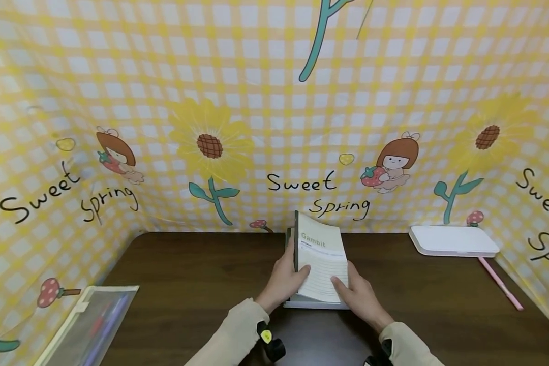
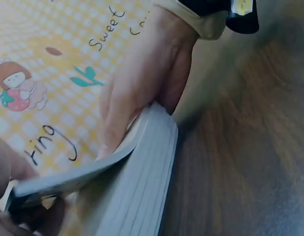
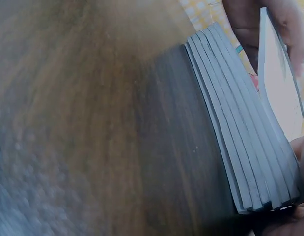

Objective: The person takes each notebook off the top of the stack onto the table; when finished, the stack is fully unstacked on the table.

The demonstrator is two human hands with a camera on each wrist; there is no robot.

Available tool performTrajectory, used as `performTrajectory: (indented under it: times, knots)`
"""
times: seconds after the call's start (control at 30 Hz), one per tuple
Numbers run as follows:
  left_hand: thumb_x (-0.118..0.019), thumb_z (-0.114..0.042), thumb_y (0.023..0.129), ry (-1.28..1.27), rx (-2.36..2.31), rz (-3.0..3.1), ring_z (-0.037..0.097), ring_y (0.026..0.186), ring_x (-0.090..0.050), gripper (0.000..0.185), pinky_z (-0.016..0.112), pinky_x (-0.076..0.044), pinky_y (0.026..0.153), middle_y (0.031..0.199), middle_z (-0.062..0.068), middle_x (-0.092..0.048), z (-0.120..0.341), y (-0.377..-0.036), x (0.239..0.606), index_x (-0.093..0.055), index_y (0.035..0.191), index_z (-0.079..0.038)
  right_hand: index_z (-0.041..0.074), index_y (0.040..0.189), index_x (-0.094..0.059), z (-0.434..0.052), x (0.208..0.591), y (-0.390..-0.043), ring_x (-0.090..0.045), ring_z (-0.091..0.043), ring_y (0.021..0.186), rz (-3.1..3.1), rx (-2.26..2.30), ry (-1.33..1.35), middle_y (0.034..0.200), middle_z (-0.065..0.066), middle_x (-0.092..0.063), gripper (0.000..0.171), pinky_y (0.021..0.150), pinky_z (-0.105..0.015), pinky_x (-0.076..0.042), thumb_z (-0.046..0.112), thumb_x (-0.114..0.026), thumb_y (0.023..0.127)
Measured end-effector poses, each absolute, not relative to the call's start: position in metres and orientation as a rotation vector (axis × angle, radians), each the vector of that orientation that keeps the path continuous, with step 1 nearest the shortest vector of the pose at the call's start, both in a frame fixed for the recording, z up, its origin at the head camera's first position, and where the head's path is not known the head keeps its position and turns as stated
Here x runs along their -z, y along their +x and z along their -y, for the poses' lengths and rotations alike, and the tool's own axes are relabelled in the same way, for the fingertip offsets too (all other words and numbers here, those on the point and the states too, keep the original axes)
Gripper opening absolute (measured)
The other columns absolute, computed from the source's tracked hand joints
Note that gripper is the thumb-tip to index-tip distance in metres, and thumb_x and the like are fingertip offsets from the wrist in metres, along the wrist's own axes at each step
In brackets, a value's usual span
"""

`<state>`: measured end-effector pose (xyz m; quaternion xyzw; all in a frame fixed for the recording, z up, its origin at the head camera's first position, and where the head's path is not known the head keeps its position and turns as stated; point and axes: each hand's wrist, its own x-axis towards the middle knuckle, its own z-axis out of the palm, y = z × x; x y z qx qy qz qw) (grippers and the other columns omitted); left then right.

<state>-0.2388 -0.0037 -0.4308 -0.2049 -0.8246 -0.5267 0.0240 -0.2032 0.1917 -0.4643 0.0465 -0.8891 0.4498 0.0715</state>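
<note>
A cream notebook (image 1: 322,272) printed "Gambit", with a dark spine, lies tilted on a stack of notebooks (image 3: 230,128). Its spine side is raised, leaving a wedge-shaped gap over the stack in both wrist views. My left hand (image 1: 284,277) grips that raised side, thumb on the cover. At the opposite edge my right hand (image 1: 362,294) holds the notebook, its thumb also on the cover and its fingers down along the side. The page edges of the stack (image 2: 142,187) show in the left wrist view. Most of the stack is hidden beneath the top notebook in the head view.
On the dark wooden table (image 1: 187,274), a white case (image 1: 455,240) sits at the back right, with a pink pen (image 1: 500,284) beside it. A translucent zip pouch (image 1: 91,325) holding pens lies at the front left. Yellow checked cloth (image 1: 279,127) encloses the table.
</note>
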Motion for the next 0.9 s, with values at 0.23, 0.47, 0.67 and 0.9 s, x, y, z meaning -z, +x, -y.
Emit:
performTrajectory:
  times: [0.23, 0.47, 0.67, 0.9]
  knots:
    - [-0.054, 0.002, 0.083, -0.348, 1.798, 2.558, 0.024, 0.12, -0.037, 0.057, 0.046, -0.03, 0.099, 0.137, 0.012, -0.04, 0.013, -0.241, 0.438, -0.038, 0.137, -0.013, 0.006, 0.14, -0.029, -0.178, 0.467, -0.206, -0.05, -0.026, 0.113, 2.687, -1.349, 0.172, 0.126, -0.014, -0.052, 0.064, 0.09, -0.044, -0.039, 0.036, -0.055, 0.089]
    - [-0.054, 0.009, 0.081, -0.196, 1.926, 2.441, 0.029, 0.121, -0.036, 0.059, 0.047, -0.033, 0.096, 0.137, 0.012, -0.038, 0.044, -0.239, 0.425, -0.045, 0.132, -0.018, 0.004, 0.144, -0.02, -0.18, 0.468, -0.204, -0.025, -0.03, 0.131, 2.709, -1.349, 0.265, 0.144, -0.016, -0.027, 0.063, 0.101, -0.048, -0.027, 0.028, -0.049, 0.093]
    - [-0.052, 0.011, 0.081, -0.155, 1.909, 2.439, 0.02, 0.088, -0.052, 0.059, 0.034, -0.044, 0.076, 0.127, 0.017, -0.044, 0.134, -0.233, 0.409, -0.043, 0.133, -0.016, 0.004, 0.139, -0.032, -0.186, 0.468, -0.202, -0.022, -0.039, 0.131, 2.71, -1.214, 0.367, 0.142, -0.016, -0.033, 0.049, 0.1, -0.054, -0.025, 0.018, -0.047, 0.095]
    - [-0.051, -0.001, 0.087, 0.001, 1.793, 2.66, 0.021, 0.084, -0.049, 0.058, 0.028, -0.04, 0.072, 0.128, 0.02, -0.04, 0.251, -0.221, 0.406, -0.032, 0.139, -0.016, 0.001, 0.139, -0.031, -0.188, 0.465, -0.201, -0.02, -0.04, 0.131, 2.724, -1.172, 0.354, 0.142, -0.018, -0.032, 0.049, 0.101, -0.054, -0.022, 0.016, -0.045, 0.095]
